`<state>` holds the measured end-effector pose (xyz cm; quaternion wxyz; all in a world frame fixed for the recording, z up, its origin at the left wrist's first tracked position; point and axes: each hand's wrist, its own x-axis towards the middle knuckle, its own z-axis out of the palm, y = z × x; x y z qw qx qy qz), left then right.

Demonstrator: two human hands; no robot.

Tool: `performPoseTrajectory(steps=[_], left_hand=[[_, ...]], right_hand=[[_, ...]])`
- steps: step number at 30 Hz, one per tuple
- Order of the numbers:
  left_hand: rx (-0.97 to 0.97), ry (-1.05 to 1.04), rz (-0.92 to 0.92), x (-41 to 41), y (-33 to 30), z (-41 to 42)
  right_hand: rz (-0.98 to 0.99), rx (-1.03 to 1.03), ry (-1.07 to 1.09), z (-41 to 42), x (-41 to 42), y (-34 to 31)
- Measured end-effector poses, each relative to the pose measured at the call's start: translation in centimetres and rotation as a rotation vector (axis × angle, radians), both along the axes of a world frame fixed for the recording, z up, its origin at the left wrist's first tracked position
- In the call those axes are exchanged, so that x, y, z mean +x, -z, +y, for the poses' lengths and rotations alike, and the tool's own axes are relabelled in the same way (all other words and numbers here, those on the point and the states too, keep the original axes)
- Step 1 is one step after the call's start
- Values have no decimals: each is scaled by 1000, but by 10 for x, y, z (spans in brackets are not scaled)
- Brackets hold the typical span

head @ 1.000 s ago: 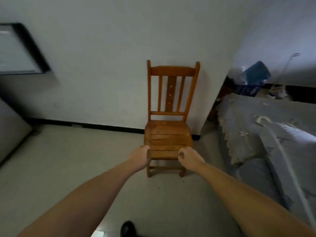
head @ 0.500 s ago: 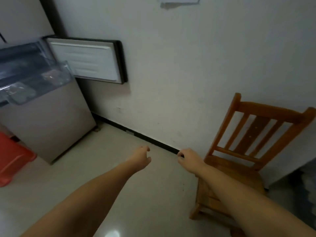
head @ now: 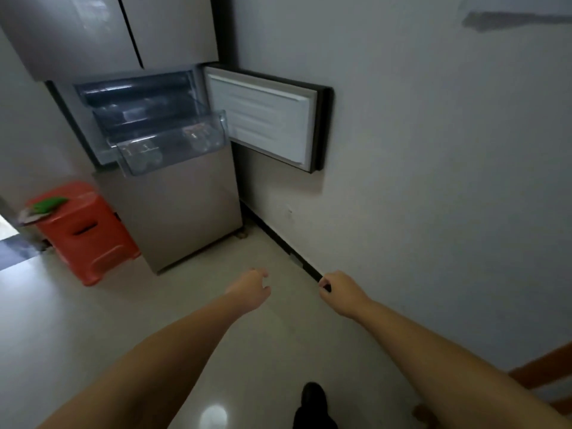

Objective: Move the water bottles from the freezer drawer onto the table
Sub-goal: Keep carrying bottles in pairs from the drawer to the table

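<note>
- Ahead of us stands the fridge (head: 173, 212), its upper doors closed and its small freezer door (head: 266, 122) swung wide to the right, flat against the wall (head: 433, 150).
- We see the clear freezer drawer (head: 173, 147) pulled out of the open compartment and hanging over the fridge's lower front.
- Through the drawer's front, blurred shapes with pale and reddish labels look like the water bottles (head: 195, 137); we cannot count them or read any writing on them.
- Our left hand (head: 252, 289) is stretched out over the floor (head: 93, 320), fingers loosely curled, holding nothing.
- Our right hand (head: 340, 292) reaches forward too, thumb and fingers drawn near each other around empty air, with only the dark baseboard (head: 278, 239) behind them.
- Both hands are well apart from the drawer.
- Left of the fridge sits a red plastic stool (head: 89, 239) with something green (head: 49, 204) lying on top.
- At the lower right edge, part of a wooden chair (head: 544, 366) shows.
- A dark shoe (head: 314, 407) rests on the floor between our arms.
- No brand name or label is readable anywhere on the fridge.
</note>
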<state>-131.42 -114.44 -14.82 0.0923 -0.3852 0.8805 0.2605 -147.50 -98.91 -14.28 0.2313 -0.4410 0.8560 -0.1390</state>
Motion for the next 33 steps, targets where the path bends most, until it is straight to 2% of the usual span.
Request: performPoseTrajectory(steps=[11,20,27,33], left_hand=[[-29,-230,63,-113,-17,-138],[-46,-431,48,-103,-15,-251],[-82,-439,53,-102,-21,-388],[-197,-406,165,-114,-72,-519]], right_hand=[[-8,-43,-198,-185,-143,-25],[-2,-24,-469,-350,-138,-16],[-33,-88,-479,-489,-137,-19],[-22,-217,-456,-623,-136,-63]])
